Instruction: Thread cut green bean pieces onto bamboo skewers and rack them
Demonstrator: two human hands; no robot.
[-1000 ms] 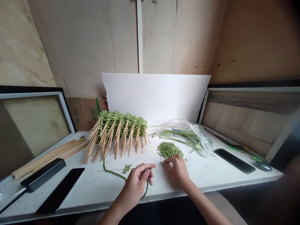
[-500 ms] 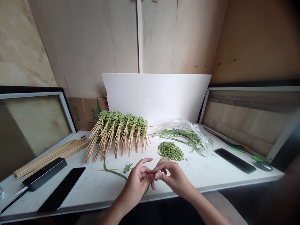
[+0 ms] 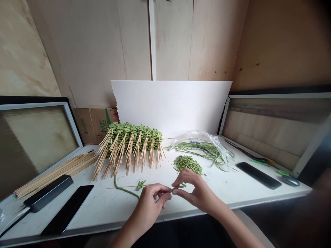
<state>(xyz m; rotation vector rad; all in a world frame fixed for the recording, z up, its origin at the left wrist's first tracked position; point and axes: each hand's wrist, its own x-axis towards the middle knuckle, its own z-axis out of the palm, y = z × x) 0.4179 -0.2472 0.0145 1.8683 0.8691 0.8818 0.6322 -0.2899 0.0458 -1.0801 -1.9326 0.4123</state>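
Lying back left: skewered bean bundles [image 3: 134, 137], presumably stacked to spare working room. Right hand [image 3: 198, 191], left hand [image 3: 150, 203]: both pinched nearly closed. Cut-bean pile [image 3: 187, 163]: just beyond, likely for easy reach. Green bean [image 3: 174, 189], one: gripped between both hands' fingertips, seemingly for control; its ends I can't make out.

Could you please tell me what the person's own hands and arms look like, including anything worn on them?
The left hand and right hand are both bare, without gloves. No sleeve shows on either the left forearm or the right forearm. I can see no watch, bracelet, ring or marking.
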